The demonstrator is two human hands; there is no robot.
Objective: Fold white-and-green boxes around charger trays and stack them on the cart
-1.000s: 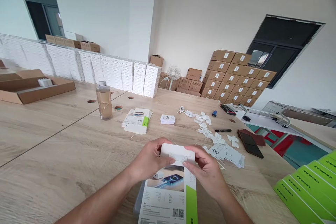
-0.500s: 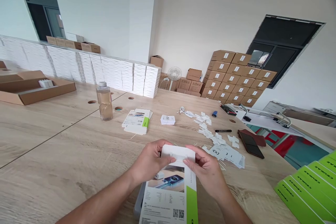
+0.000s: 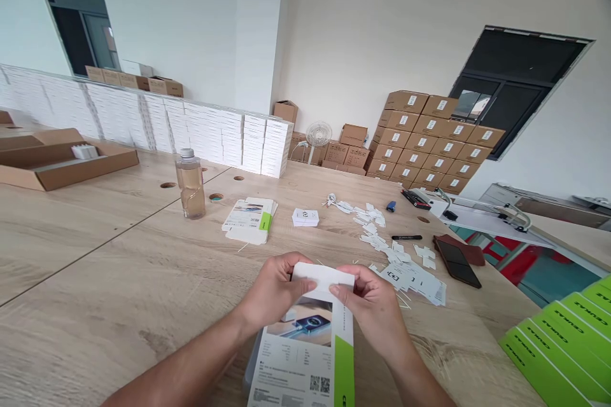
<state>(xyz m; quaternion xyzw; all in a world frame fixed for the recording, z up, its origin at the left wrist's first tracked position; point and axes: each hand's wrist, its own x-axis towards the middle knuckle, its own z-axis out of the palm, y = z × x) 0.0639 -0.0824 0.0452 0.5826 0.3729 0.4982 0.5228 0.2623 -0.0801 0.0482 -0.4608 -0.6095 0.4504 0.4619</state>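
Note:
A white and green printed box (image 3: 298, 356) lies before me, its far end toward the table's back. My left hand (image 3: 279, 289) pinches the left side of the white end flap, thumb on top. On the flap's right side, my right hand (image 3: 365, 299) grips with its thumb pressed on the near face and fingers behind. The panel facing up shows a picture of a charging phone, small text and two QR codes. Under the box's left edge shows part of a grey object (image 3: 251, 362), mostly hidden.
Loose white paper pieces (image 3: 377, 241), printed cards (image 3: 413, 281), a black pen (image 3: 407, 237) and a phone (image 3: 458, 264) lie to the right. Green boxes (image 3: 563, 337) stand at near right. A bottle (image 3: 191, 184), flattened cartons (image 3: 248, 220) and a white card stack (image 3: 305, 217) are beyond my hands.
The flap has tilted slightly, and my thumbs have shifted a little up and to the left on it. The box's near end has moved slightly left. Both hands keep their hold.

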